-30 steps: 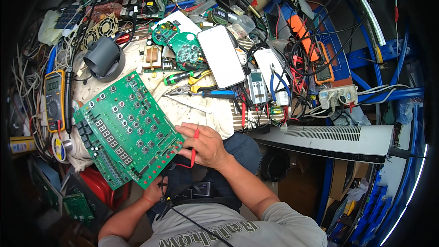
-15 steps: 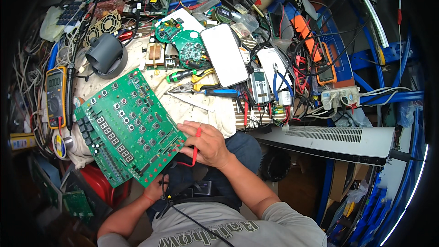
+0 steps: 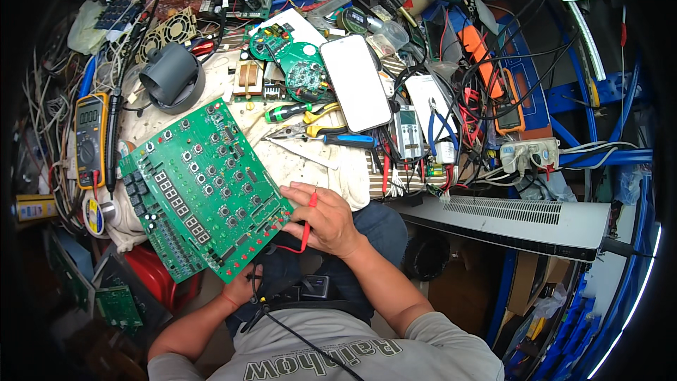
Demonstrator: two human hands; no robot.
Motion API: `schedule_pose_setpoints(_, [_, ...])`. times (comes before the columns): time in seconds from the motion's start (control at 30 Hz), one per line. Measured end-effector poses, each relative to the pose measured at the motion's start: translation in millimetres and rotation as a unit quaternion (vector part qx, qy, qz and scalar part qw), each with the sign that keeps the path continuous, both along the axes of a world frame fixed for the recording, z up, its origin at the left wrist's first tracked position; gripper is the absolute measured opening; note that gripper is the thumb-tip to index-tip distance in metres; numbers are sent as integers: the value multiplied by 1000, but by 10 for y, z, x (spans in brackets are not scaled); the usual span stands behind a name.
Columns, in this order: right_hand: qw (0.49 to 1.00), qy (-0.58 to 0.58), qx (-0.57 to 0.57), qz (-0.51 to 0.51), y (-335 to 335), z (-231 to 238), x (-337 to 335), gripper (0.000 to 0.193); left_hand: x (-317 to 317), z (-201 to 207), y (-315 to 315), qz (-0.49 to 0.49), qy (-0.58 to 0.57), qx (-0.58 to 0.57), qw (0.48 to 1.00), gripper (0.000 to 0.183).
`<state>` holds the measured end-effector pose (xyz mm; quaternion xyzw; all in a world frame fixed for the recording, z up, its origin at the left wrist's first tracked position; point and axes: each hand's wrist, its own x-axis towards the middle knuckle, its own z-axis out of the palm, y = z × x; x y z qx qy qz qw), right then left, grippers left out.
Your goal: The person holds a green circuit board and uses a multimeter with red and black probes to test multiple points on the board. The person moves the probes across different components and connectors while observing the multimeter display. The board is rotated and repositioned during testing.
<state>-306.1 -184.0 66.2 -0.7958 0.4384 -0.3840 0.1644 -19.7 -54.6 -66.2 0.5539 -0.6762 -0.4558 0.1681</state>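
Observation:
A large green circuit board [image 3: 211,190] with rows of push buttons and a seven-segment display strip lies tilted at the bench's near left edge. My right hand [image 3: 326,220] is closed at the board's right corner, with a red test probe [image 3: 308,224] held between its fingers, tip pointing up and away from the board's face. My left hand [image 3: 242,286] is at the board's lower edge, its fingers partly hidden; a thin dark object shows beside them, too small to name. A yellow-framed multimeter [image 3: 91,142] stands left of the board.
Beyond the board sit a grey cup-shaped part [image 3: 169,77], round green boards [image 3: 305,70], a white phone-like slab [image 3: 355,83], pliers [image 3: 321,129] and a screwdriver [image 3: 288,112]. An orange multimeter [image 3: 509,102] lies among cables at right. A long white vented unit [image 3: 504,222] juts out nearby.
The whole view has shifted slightly, moving the bench items a little to the right. Both hands keep nearly the same place by the board, and the red probe stays in my right hand.

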Motion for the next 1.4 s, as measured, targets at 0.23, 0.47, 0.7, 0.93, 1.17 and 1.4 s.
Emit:
schedule_pose_setpoints(0.23, [1000, -1, 4, 3, 0, -2, -8, 29, -46, 52, -18, 23, 42, -1, 999, 37])
schedule_pose_setpoints(0.47, [1000, -3, -6, 6, -6, -12, -15, 30, -53, 106, -41, 19, 50, -3, 999, 38])
schedule_pose_setpoints(0.7, [1000, -6, -7, 7, -7, -16, -17, 30, -16, 21, -17, -5, 9, -26, 1000, 35])
schedule_pose_setpoints(0.93, [1000, 1, -1, 7, 2, -7, -20, 30, -13, 12, 9, -3, -10, -11, 1000, 39])
schedule_pose_setpoints(1.17, [1000, 3, 0, 0, 3, -21, -4, 30, -54, 128, -14, 22, 29, 2, 999, 41])
schedule_pose_setpoints(1.4, [1000, 3, -1, -3, 4, -18, 1, 29, -48, 178, -60, 2, -21, 7, 1000, 37])
